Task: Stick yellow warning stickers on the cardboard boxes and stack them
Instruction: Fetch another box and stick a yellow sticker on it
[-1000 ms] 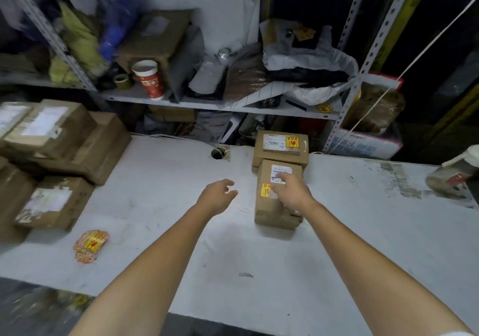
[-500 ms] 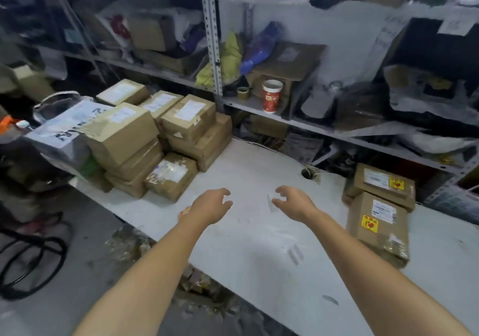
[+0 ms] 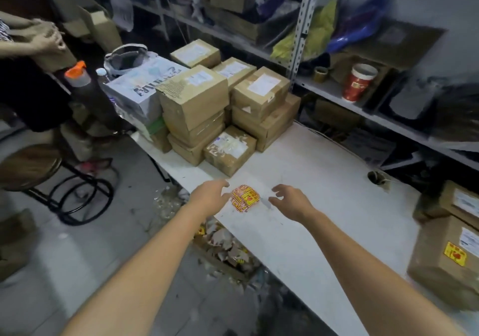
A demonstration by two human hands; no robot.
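While two brown cardboard boxes (image 3: 440, 255) at my right wear yellow stickers, my left hand (image 3: 211, 195) and right hand (image 3: 291, 201), fingers loose and empty, flank the yellow sticker pile (image 3: 245, 198); a stack of unlabelled brown boxes (image 3: 223, 113) waits.

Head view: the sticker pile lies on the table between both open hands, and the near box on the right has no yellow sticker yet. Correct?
No. The head view shows the near box on the right already bearing a yellow sticker. The sticker pile does lie on the table between the open left hand and right hand.
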